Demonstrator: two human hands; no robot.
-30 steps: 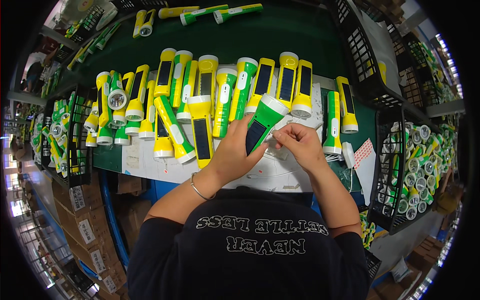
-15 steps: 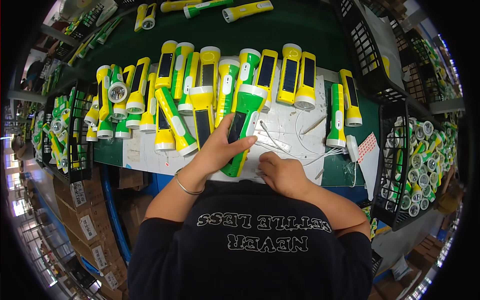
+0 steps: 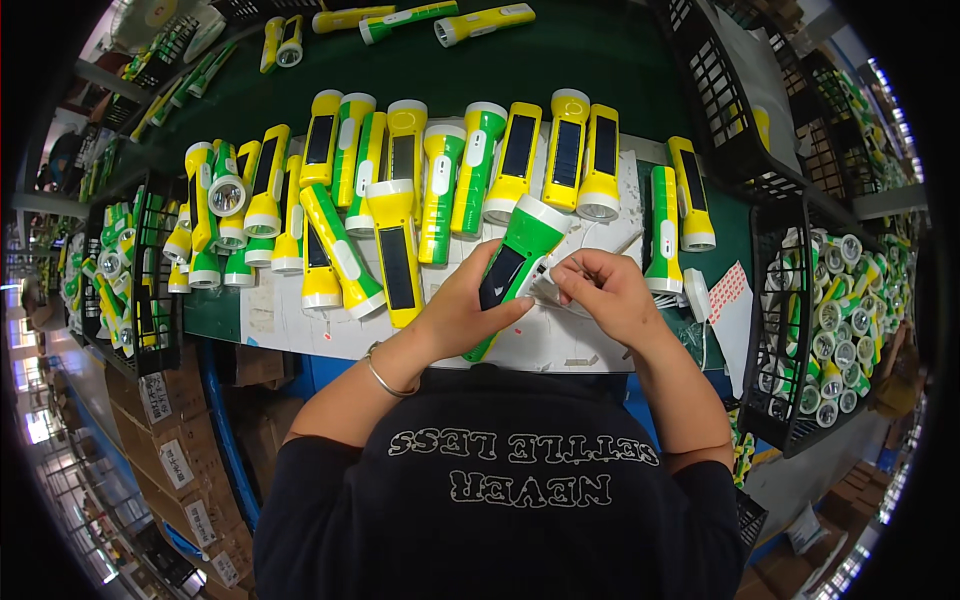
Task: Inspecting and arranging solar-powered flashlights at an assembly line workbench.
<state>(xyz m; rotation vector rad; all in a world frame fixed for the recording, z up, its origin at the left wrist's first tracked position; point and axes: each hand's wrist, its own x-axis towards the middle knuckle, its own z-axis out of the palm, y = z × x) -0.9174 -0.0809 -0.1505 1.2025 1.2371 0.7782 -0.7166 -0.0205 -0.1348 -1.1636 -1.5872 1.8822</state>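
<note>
My left hand (image 3: 462, 312) is wrapped round a green flashlight (image 3: 535, 233) with a white head and a dark solar panel. The flashlight is tilted, its head pointing away and to the right. Close against its switch side, my right hand (image 3: 612, 295) is closed in a pinch. What sits between those fingertips is too small to make out. Just beyond my left hand lies a yellow flashlight (image 3: 398, 255) with its panel up. A green-and-yellow flashlight (image 3: 340, 250) rests at a slant beside it.
Several more yellow and green flashlights stretch across the white sheet (image 3: 275, 320) on the green table. White cables run under my right hand to a white block (image 3: 697, 293). Black crates of flashlights stand at the left (image 3: 160, 275) and right (image 3: 790, 330).
My right hand has risen from the table's near edge, up and right, to the flashlight's side. The flashlight in my left hand has shifted right and tilted more.
</note>
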